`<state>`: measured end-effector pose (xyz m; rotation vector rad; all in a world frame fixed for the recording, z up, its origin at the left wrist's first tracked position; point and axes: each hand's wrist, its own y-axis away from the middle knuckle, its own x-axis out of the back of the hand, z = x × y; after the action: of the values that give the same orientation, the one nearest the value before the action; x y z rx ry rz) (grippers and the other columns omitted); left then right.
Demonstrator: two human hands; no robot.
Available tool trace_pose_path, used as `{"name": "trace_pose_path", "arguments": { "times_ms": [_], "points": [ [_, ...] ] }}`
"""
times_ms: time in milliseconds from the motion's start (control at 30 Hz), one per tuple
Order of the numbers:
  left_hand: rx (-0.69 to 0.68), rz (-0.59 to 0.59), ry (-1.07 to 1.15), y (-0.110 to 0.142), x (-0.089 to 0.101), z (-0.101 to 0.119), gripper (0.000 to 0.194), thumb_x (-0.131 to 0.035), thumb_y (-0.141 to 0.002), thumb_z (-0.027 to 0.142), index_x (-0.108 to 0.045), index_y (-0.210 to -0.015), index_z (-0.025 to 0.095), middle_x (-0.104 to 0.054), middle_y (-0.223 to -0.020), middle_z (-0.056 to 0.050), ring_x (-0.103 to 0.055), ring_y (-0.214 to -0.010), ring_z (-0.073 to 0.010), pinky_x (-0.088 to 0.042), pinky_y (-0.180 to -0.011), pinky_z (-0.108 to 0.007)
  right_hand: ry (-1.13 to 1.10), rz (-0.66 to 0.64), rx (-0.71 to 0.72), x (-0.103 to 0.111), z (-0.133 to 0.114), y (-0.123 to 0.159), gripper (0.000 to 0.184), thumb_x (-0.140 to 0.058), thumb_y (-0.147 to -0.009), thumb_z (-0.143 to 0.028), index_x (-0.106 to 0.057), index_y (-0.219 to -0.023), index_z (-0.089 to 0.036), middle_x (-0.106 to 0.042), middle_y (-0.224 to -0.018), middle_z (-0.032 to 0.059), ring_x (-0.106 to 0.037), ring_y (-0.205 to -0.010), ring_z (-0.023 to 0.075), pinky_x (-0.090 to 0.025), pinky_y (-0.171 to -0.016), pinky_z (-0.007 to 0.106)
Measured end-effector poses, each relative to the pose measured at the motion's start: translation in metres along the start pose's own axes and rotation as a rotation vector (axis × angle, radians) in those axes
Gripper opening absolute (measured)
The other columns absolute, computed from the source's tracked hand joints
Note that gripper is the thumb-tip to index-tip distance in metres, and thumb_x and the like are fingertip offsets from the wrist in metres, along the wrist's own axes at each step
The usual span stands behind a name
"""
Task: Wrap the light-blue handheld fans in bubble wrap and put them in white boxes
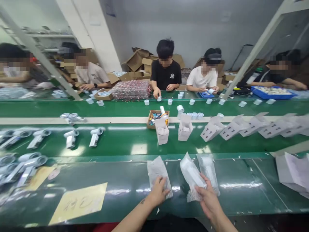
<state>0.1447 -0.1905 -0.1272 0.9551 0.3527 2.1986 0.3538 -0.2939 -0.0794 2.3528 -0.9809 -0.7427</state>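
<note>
My left hand (159, 191) is closed on the lower part of a bubble-wrap bag (157, 166) that looks flat. My right hand (208, 193) grips the lower end of a bubble-wrapped white item (190, 170), thumb on top and fingers along its right side. The wrapped thing is tilted, its top leaning left; its exact kind is blurred by the wrap. Just behind it lies a second bubble-wrapped item (209, 169) on the green bench (120, 183), partly covered by my right hand.
White hair-dryer-shaped devices (33, 161) lie at left near a yellow handwritten sheet (79, 201). Open white boxes (162, 133) line the green conveyor (125, 138), beside a carton of small parts (151, 120). Several co-workers sit opposite, with white cups (146, 102) before them.
</note>
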Motion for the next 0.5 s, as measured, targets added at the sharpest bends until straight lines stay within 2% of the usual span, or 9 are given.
{"name": "trace_pose_path", "arguments": {
  "times_ms": [100,167,233,267,333,400,433,467,500],
  "points": [
    [0.098,-0.002,0.339,-0.004,0.014,0.039,0.048,-0.056,-0.088,0.041,-0.055,-0.126,0.013,-0.058,-0.125,-0.019,-0.057,-0.118,-0.0317,-0.041,-0.106,-0.049,0.201,0.097,0.287,-0.005,0.004,0.012,0.050,-0.077,-0.061,-0.026,-0.061,-0.108,-0.028,-0.071,-0.110,0.0054,-0.064,-0.111,0.0310,-0.051,-0.096,0.045],
    [0.172,-0.171,0.706,-0.001,0.009,0.072,0.055,-0.053,-0.088,0.057,-0.051,-0.128,0.019,-0.063,-0.118,-0.015,-0.064,-0.103,-0.0288,-0.052,-0.090,-0.047,0.402,0.042,0.482,-0.011,0.007,0.022,0.033,-0.069,-0.067,-0.027,-0.068,-0.098,-0.037,-0.067,-0.124,-0.0037,-0.051,-0.130,0.0307,-0.037,-0.113,0.050],
    [0.242,-0.300,1.031,0.002,-0.004,0.105,0.056,-0.060,-0.084,0.059,-0.052,-0.125,0.022,-0.067,-0.112,-0.011,-0.068,-0.095,-0.0247,-0.055,-0.081,-0.039,0.557,-0.103,0.555,-0.018,0.009,0.030,0.043,-0.063,-0.070,-0.026,-0.066,-0.105,-0.051,-0.059,-0.134,-0.0184,-0.044,-0.137,0.0265,-0.027,-0.120,0.051],
    [0.277,-0.310,1.136,0.003,-0.011,0.119,0.053,-0.066,-0.081,0.055,-0.055,-0.120,0.022,-0.069,-0.108,-0.009,-0.068,-0.093,-0.0233,-0.056,-0.078,-0.035,0.594,-0.175,0.551,-0.020,0.007,0.033,0.054,-0.062,-0.070,-0.024,-0.061,-0.115,-0.055,-0.053,-0.139,-0.0219,-0.041,-0.139,0.0250,-0.025,-0.121,0.051],
    [0.345,-0.253,1.219,-0.001,-0.023,0.143,0.050,-0.077,-0.073,0.044,-0.059,-0.112,0.020,-0.071,-0.099,-0.008,-0.070,-0.089,-0.0226,-0.056,-0.072,-0.029,0.589,-0.261,0.536,-0.015,-0.005,0.034,0.076,-0.065,-0.066,-0.019,-0.048,-0.133,-0.052,-0.047,-0.145,-0.0182,-0.041,-0.139,0.0254,-0.029,-0.119,0.050],
    [0.371,-0.235,1.198,-0.008,-0.029,0.161,0.057,-0.085,-0.064,0.038,-0.060,-0.112,0.018,-0.073,-0.093,-0.007,-0.070,-0.079,-0.0230,-0.056,-0.065,-0.029,0.587,-0.142,0.562,0.009,-0.038,0.029,0.073,-0.070,-0.062,-0.020,-0.056,-0.130,-0.042,-0.062,-0.134,-0.0070,-0.055,-0.128,0.0293,-0.044,-0.109,0.048],
    [0.354,-0.240,1.174,-0.013,-0.031,0.168,0.064,-0.087,-0.060,0.037,-0.060,-0.116,0.019,-0.073,-0.092,-0.006,-0.070,-0.075,-0.0230,-0.055,-0.063,-0.029,0.599,-0.013,0.586,0.030,-0.063,0.023,0.062,-0.072,-0.061,-0.024,-0.063,-0.121,-0.038,-0.069,-0.122,-0.0024,-0.061,-0.119,0.0305,-0.050,-0.102,0.046],
    [0.327,-0.233,1.153,-0.017,-0.032,0.173,0.071,-0.089,-0.056,0.036,-0.060,-0.120,0.020,-0.074,-0.092,-0.006,-0.070,-0.074,-0.0229,-0.056,-0.062,-0.030,0.639,0.198,0.610,0.056,-0.093,0.014,0.044,-0.072,-0.063,-0.031,-0.070,-0.106,-0.036,-0.074,-0.108,0.0007,-0.065,-0.110,0.0312,-0.054,-0.095,0.045],
    [0.300,-0.214,1.130,-0.021,-0.033,0.178,0.078,-0.090,-0.053,0.036,-0.059,-0.124,0.023,-0.074,-0.094,-0.005,-0.070,-0.074,-0.0232,-0.056,-0.063,-0.030,0.645,0.378,0.632,0.087,-0.126,0.003,0.031,-0.068,-0.068,-0.036,-0.070,-0.098,-0.031,-0.073,-0.108,0.0052,-0.063,-0.112,0.0326,-0.050,-0.099,0.046]
  ]
}}
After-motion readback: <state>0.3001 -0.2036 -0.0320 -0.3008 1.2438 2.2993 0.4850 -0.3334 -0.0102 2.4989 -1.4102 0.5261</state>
